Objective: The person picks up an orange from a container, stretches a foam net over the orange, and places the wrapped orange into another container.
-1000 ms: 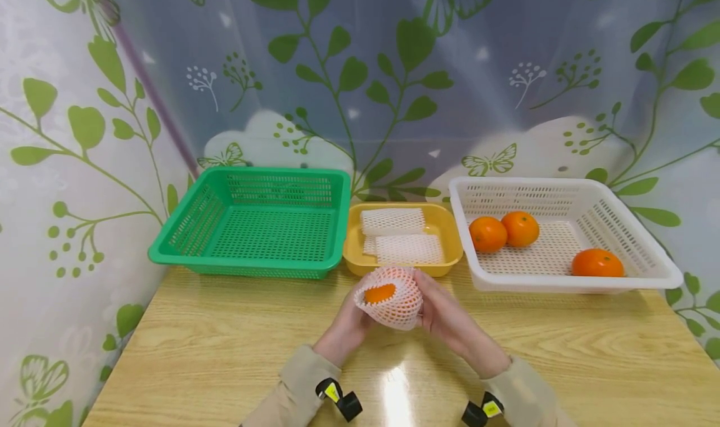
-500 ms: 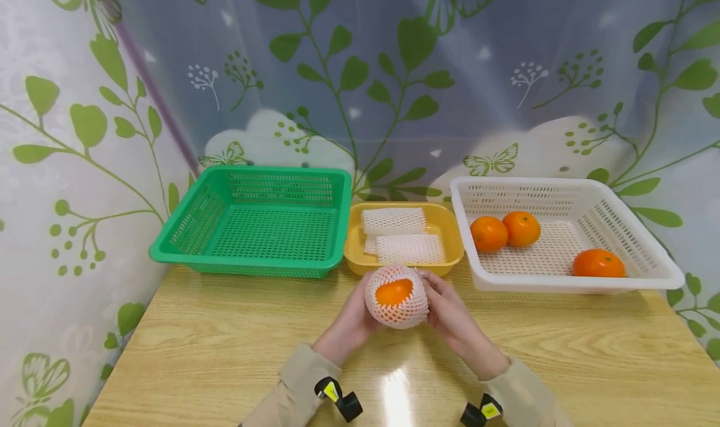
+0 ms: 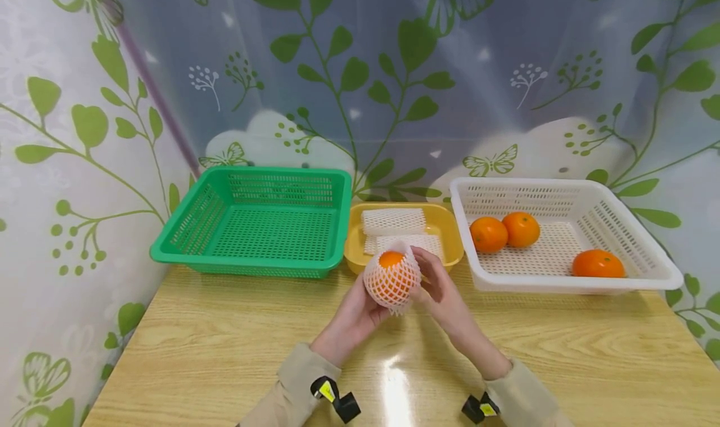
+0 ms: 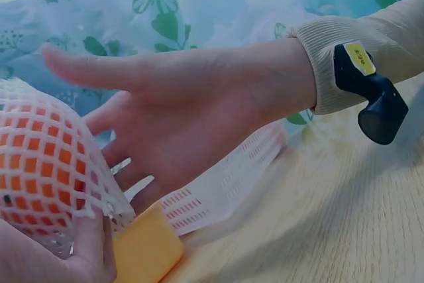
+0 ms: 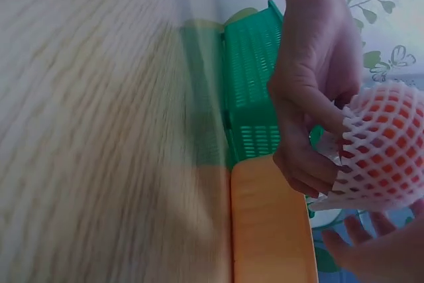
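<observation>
The worktop (image 3: 236,327) carries three containers along its back edge; the green basket (image 3: 255,266) stands toward the back left corner, the white basket (image 3: 574,282) toward the back right corner, and the yellow tray (image 3: 355,261) between them; the orange (image 3: 390,259) in its foam net (image 3: 392,286) is held above the worktop, just before the tray, with bare peel showing through the net's upper opening. The left hand (image 3: 353,319) is under and to the left of it, thumb and fingers pinching the net's frayed lower edge; the right hand (image 3: 447,302) is at the other side, fingers parted and fairly straight, thumb held away from them. Two loose oranges (image 3: 504,231) touch at the white basket's left wall; a third orange (image 3: 598,264) lies near its front right corner.

The net and right hand stand in front of the tray's front edge, and overlap the spare nets (image 3: 394,221) inside, whose number is hard to make out; the white basket's front wall hides the third orange's underside; the right fingertips pass behind the net in the left wrist view, so their contact cannot be told.
</observation>
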`<state>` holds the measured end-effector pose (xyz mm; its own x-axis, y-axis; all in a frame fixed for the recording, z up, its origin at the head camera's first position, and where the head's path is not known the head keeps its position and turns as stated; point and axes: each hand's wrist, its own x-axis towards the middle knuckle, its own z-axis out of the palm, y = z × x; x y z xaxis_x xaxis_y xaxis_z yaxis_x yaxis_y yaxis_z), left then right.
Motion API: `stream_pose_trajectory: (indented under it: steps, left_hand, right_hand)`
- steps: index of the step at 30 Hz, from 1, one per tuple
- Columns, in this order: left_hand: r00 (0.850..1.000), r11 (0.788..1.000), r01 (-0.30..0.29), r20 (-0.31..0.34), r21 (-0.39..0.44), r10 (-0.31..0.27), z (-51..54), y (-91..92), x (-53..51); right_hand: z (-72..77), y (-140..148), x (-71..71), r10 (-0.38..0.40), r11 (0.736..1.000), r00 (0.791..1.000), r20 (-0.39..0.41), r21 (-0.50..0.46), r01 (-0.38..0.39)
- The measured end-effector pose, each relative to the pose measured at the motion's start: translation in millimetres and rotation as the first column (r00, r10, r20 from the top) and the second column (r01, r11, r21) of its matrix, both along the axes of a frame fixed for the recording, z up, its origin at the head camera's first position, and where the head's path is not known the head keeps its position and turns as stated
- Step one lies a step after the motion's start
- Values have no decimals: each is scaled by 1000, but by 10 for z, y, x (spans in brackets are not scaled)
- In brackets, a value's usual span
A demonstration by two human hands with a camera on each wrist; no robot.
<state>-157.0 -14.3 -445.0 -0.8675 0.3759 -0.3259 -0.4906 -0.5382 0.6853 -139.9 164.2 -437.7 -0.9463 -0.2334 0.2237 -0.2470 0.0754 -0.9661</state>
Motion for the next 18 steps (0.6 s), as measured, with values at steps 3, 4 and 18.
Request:
stream_pose_trajectory:
  steps: [3,4,18]
  left_hand:
    - [999,999,17,-35,-32,-19,-4,-5,16]
    - [998,998,23,-49,-50,-25,-4,-12,22]
    - [859,912,-144,-507,-383,-77,250,-44,18]
  right_hand:
    - [-3,-16,28,30,998,999,-38,49,-28]
    - [1,-22,35,21,999,999,-40,51,-18]
    - [39,48,7,54,998,996,76,18,-55]
